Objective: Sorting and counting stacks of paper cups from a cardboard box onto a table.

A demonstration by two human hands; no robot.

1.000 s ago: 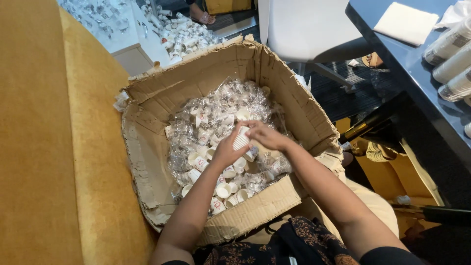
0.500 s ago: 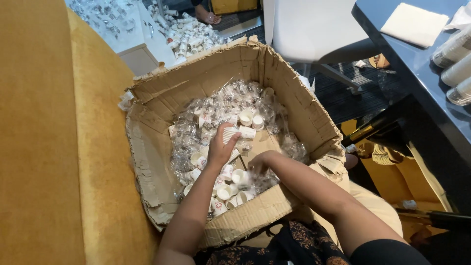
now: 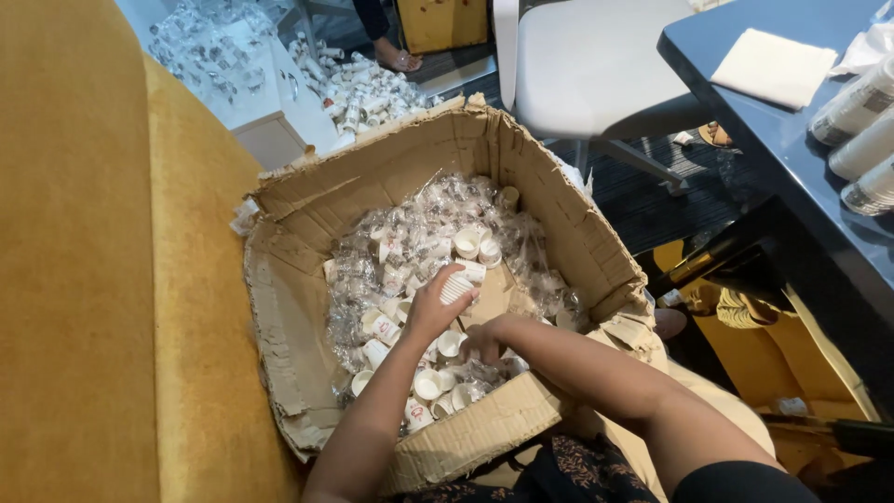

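A: What is the left hand (image 3: 433,307) doing?

B: It is closed around a small white ribbed paper cup (image 3: 455,288), lifted just above the heap inside the torn brown corrugated cardboard box (image 3: 307,224). The fingers wrap its side, and the cup lies tilted with its open end facing right.

A: And the right hand (image 3: 484,340)?

B: It is low in the box, just beside the left hand and nearer the front wall, fingers curled down among the loose white paper cups (image 3: 433,382). Whether it grips one I cannot tell; the fingertips are hidden.

A: Where does the box sit?

B: On the person's lap, pressed against the mustard-yellow upholstered sofa (image 3: 102,279) on its left side. Its flaps are ragged and folded outward.

A: What else is in the box?

B: Crumpled clear plastic wrappers (image 3: 410,224) with more small cups inside them, piled mostly toward the far half. A bare patch of cardboard floor shows just right of the held cup.

A: Around it?

B: A white moulded chair (image 3: 596,65) stands beyond the box. To the right is a dark blue surface (image 3: 745,121) carrying a folded cream paper napkin (image 3: 773,67) and wrapped stacks of white cups (image 3: 861,121) at its edge. Far left, more cups and wrappers (image 3: 358,88) lie scattered on the floor, near another person's foot (image 3: 400,61).
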